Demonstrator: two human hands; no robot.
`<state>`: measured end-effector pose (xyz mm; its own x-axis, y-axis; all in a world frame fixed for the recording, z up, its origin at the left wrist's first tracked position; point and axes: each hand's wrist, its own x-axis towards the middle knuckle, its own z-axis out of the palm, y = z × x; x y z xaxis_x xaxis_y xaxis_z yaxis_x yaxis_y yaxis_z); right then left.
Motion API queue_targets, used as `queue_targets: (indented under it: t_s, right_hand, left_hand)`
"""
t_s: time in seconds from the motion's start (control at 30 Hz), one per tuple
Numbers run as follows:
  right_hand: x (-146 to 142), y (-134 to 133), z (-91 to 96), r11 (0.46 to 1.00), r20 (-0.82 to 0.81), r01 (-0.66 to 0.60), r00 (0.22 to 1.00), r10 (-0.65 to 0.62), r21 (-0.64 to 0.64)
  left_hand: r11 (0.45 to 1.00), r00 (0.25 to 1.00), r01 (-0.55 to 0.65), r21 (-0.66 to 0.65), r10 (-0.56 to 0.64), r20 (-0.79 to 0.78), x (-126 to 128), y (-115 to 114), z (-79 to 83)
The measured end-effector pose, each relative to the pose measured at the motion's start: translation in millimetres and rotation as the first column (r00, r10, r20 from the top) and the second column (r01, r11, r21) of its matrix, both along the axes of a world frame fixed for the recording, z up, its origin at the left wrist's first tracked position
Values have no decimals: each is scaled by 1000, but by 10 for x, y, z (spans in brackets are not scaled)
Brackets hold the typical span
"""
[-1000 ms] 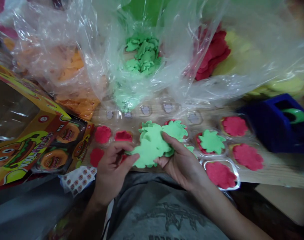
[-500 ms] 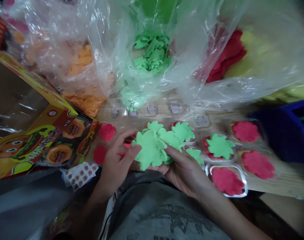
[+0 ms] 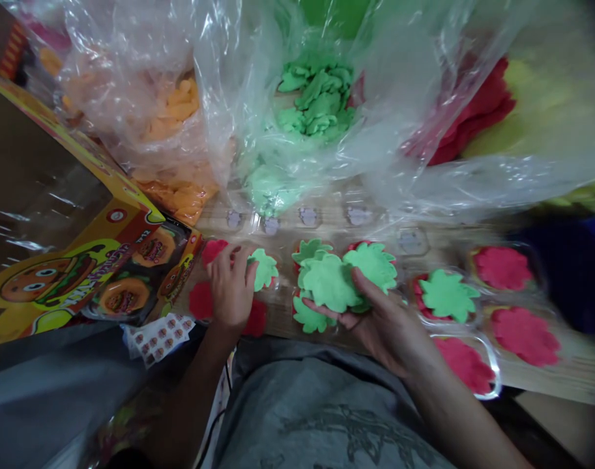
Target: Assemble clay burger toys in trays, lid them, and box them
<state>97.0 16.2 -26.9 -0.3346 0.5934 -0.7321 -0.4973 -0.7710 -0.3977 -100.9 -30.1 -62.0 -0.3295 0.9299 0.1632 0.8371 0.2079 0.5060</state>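
My right hand (image 3: pixel 380 312) grips a few soft green leaf-edged pieces (image 3: pixel 329 281), thumb on top and fingers beneath. Behind and beside them lie more green pieces, one on a red piece (image 3: pixel 360 246). At the left, my left hand (image 3: pixel 231 283) hovers over the red discs with its fingers bent downward and a little apart. Its thumb meets the edge of a single green piece (image 3: pixel 264 269); its fingertips are partly hidden. Red discs (image 3: pixel 202 301) lie around this hand. Right of my right hand, a green piece (image 3: pixel 448 294) rests on red in a clear tray.
Clear plastic bags at the back hold orange pieces (image 3: pixel 180 104), green pieces (image 3: pixel 321 98) and red pieces (image 3: pixel 473 117). A printed burger box (image 3: pixel 131 260) stands left, with a sticker sheet (image 3: pixel 163 335) before it. Scalloped red pieces (image 3: pixel 524 335) lie right, near a dark blue bin (image 3: pixel 565 273).
My left hand has moved left, away from the green stack, and a green piece now lies beside it. My right hand still holds the stack. The view has shifted slightly.
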Motion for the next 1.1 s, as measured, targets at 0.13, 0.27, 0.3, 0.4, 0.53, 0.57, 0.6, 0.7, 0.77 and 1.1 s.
queue_targets:
  t_s: [0.13, 0.27, 0.3, 0.4, 0.53, 0.57, 0.6, 0.7, 0.77, 1.1]
  right_hand:
    - [-84, -25, 65, 990, -209, -135, 968, 141, 41]
    - [-173, -69, 94, 981, -284, -181, 939, 195, 75]
    - [-187, -74, 100, 980, -290, -183, 936, 199, 80]
    - [-217, -74, 130, 981, -299, -184, 934, 194, 62]
    - [-260, -65, 186, 975, -330, -215, 918, 220, 52]
    - [-269, -65, 194, 974, -332, -218, 916, 226, 62]
    - [-277, -67, 197, 974, -328, -215, 918, 225, 66]
    - [-284, -77, 178, 983, -267, -181, 947, 177, 8]
    - [-278, -83, 158, 984, -211, -167, 966, 150, -67]
    - [-134, -12, 16, 993, 52, -86, 995, 91, -78]
  left_hand:
    - [989, 953, 145, 27, -147, 263, 141, -27, 280]
    - [950, 941, 313, -20, -307, 140, 247, -102, 495]
    - [946, 944, 324, -16, -322, 68, 272, -124, 515]
    - [956, 954, 272, 106, -255, -157, 357, -196, 508]
    - [901, 924, 338, 274, -263, -276, 459, -279, 449]
    - [894, 922, 362, 265, -301, -242, 470, -294, 442]
    - [897, 929, 363, 250, -327, -174, 473, -308, 438]
    - [967, 948, 190, 167, -225, 224, 420, -339, 446]
    - [999, 840, -33, 31, 11, 542, 342, -347, 449]
    - [916, 409, -234, -325, 397, 822, -114, -518, 458]
